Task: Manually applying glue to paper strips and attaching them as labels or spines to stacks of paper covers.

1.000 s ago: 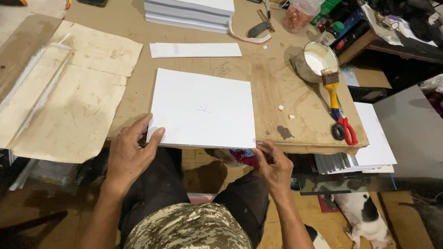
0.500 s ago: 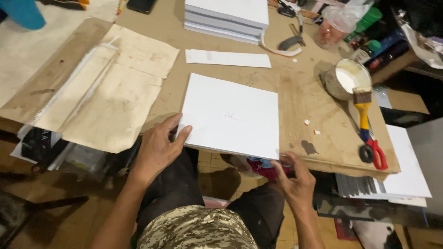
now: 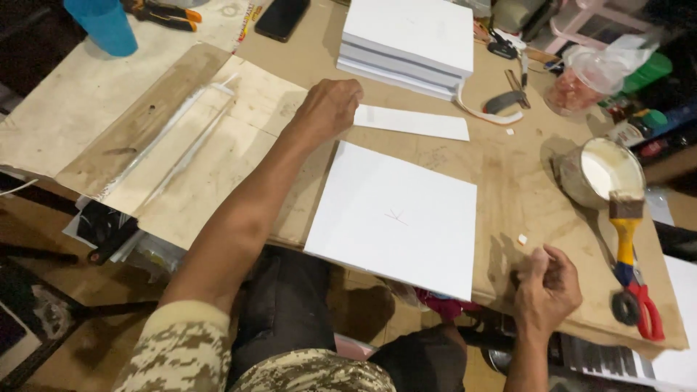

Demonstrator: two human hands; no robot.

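At twelve o'clock of the square white board (image 3: 396, 218), the curled left hand (image 3: 328, 109) touched the narrow white strip (image 3: 415, 122), not yet lifted; the right hand (image 3: 546, 287) stayed fisted, empty.

A cluttered craft workshop: worn wooden worktable (image 3: 508, 181), glue tin (image 3: 601, 173) with brush (image 3: 626, 232), scissors (image 3: 639, 308), pliers (image 3: 163, 12).

Left hand (image 3: 328, 107): fingers curled on the left end of a narrow white paper strip (image 3: 412, 122), far side of the table (image 3: 508, 189).
Right hand (image 3: 546, 288): loosely closed at the table's near edge, right of the square white board (image 3: 396, 216).
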